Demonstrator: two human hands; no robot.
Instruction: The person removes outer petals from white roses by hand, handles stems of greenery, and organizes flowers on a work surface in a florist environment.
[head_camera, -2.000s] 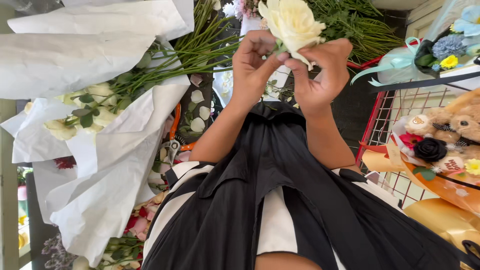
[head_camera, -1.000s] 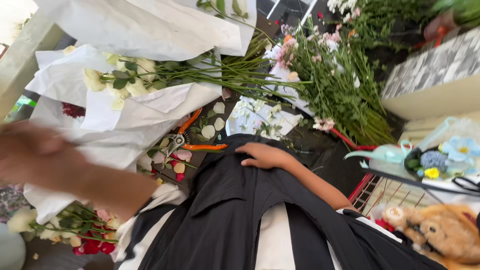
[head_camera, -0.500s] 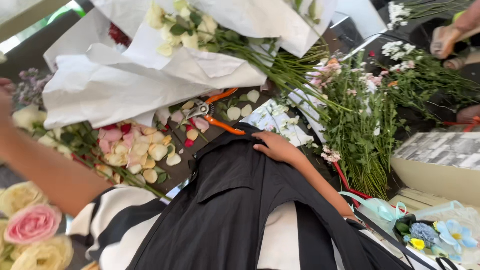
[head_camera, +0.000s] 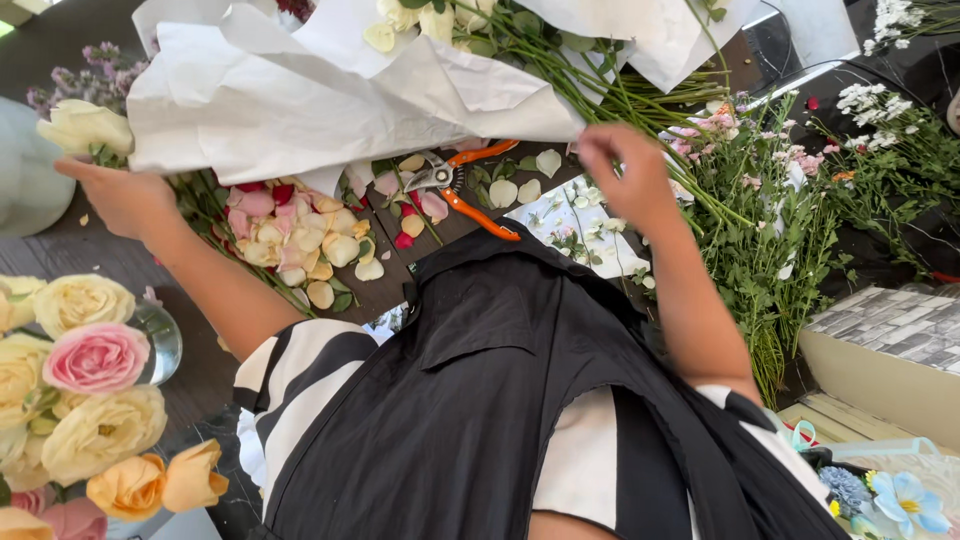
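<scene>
My left hand (head_camera: 122, 196) is stretched out to the left and grips the stem of a cream rose (head_camera: 84, 126), whose head sits just above my fingers. My right hand (head_camera: 625, 178) is raised at the edge of a white paper wrap (head_camera: 330, 95) holding cream roses with long green stems (head_camera: 610, 85). Its fingers are bent, next to the paper and stems, with nothing seen in them. Orange-handled pruning shears (head_camera: 462, 186) lie on the dark table between my hands, beside a heap of loose petals (head_camera: 300, 245).
A glass vase (head_camera: 160, 340) with cream, pink and orange roses (head_camera: 85, 395) stands at the lower left. Bunches of green stems with small white and pink flowers (head_camera: 770, 210) lie to the right. A box (head_camera: 880, 350) sits at the right edge.
Two seconds ago both hands held the cream rose in front of me. My left hand has carried it out to the left, and my right hand has lifted off the table toward the paper wrap.
</scene>
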